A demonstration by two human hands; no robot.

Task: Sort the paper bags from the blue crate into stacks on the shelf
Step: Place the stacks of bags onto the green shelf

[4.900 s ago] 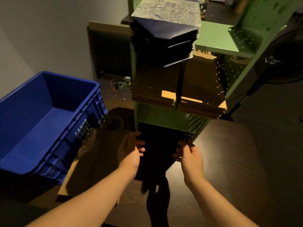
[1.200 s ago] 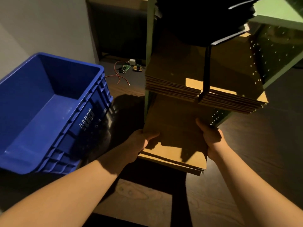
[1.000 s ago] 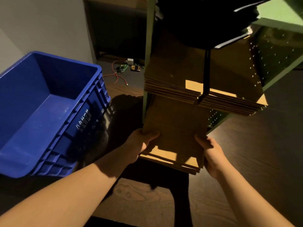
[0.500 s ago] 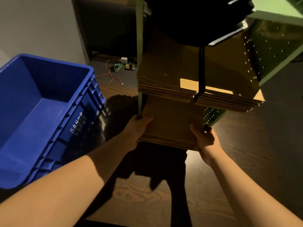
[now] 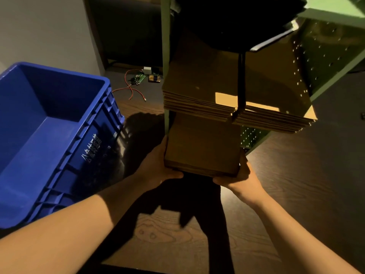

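Note:
A flat stack of brown paper bags (image 5: 201, 147) lies on the lowest level of the green shelf (image 5: 254, 135), its near end sticking out. My left hand (image 5: 158, 165) grips its near left corner and my right hand (image 5: 240, 175) grips its near right corner. One level up rest two thicker stacks of brown bags (image 5: 227, 91) side by side. Dark bags (image 5: 237, 20) overhang them from the top level. The blue crate (image 5: 49, 135) stands at the left with nothing visible inside it.
The crate and shelf stand on a dark wooden surface (image 5: 306, 184). A red wire and a small circuit board (image 5: 138, 80) lie behind, between crate and shelf. A black strap (image 5: 241, 82) hangs down in front of the middle stacks.
Both hands have pushed the brown stack further in under the middle level. Its sunlit near end has slid into shadow, and the hands shifted from its sides to its near corners.

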